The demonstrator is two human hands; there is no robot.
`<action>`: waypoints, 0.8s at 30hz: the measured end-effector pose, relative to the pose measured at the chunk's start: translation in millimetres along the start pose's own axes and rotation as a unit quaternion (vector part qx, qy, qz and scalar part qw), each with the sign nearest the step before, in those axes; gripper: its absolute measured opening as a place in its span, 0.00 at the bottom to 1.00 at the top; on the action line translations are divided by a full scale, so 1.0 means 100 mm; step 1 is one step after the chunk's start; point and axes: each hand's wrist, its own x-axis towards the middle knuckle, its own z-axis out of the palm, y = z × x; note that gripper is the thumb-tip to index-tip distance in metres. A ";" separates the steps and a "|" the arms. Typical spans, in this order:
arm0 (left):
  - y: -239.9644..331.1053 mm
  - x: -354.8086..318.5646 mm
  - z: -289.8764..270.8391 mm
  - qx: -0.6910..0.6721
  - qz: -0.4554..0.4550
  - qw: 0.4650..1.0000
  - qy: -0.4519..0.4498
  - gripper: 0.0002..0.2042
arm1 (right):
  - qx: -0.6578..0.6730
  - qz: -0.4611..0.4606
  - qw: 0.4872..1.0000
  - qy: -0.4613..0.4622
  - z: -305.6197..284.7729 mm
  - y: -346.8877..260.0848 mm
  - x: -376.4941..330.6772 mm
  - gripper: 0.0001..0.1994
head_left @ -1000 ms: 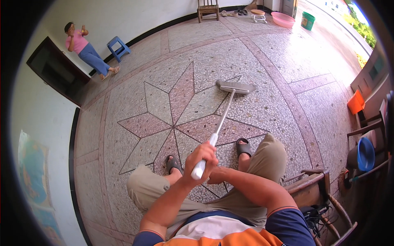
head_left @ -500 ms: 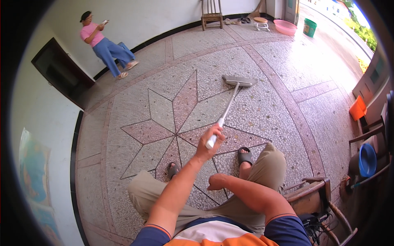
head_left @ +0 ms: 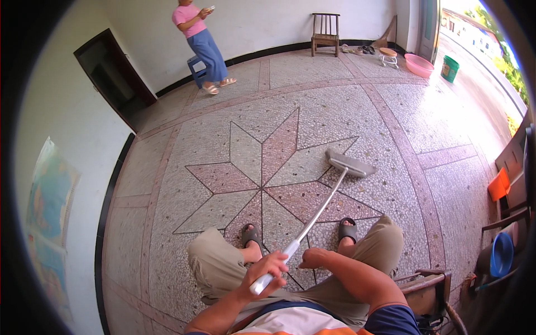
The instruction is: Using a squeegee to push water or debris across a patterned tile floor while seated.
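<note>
In my left hand (head_left: 265, 273) is the white grip of a long-handled floor broom (head_left: 319, 211), fingers wrapped round it in front of my belly. Its thin silvery pole slants away to the right. The wide grey head (head_left: 350, 163) rests on the floor, over the edge of the star pattern. My right hand (head_left: 314, 258) is closed in a loose fist between my knees, just right of the pole and apart from it; nothing shows in it. Small dark specks lie scattered on the speckled floor (head_left: 385, 190).
A person in a pink top (head_left: 192, 19) stands by the far wall, a blue stool (head_left: 195, 70) beside them. Farther right are a wooden chair (head_left: 325, 36), shoes, a small stool (head_left: 388, 56), a pink basin (head_left: 419, 65) and a green bucket (head_left: 449, 68). Wooden furniture (head_left: 427, 282) stands close at my right.
My left hand has drawn back toward my body, bringing the broom head nearer and slightly right. My view has shifted, and the person in pink now appears more upright. My right hand stays closed.
</note>
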 end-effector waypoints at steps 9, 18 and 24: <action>0.35 0.09 0.02 -0.071 0.089 0.989 0.098 0.16 | -0.008 0.010 1.000 -0.017 0.01 -0.03 0.01 0.25; 0.01 0.69 0.30 -0.071 0.112 0.991 0.021 0.10 | 0.019 -0.014 1.000 -0.007 0.08 0.03 0.11 0.25; -0.53 1.09 0.61 -0.035 0.076 0.996 -0.020 0.10 | 0.066 -0.095 0.992 0.053 0.10 0.04 0.17 0.24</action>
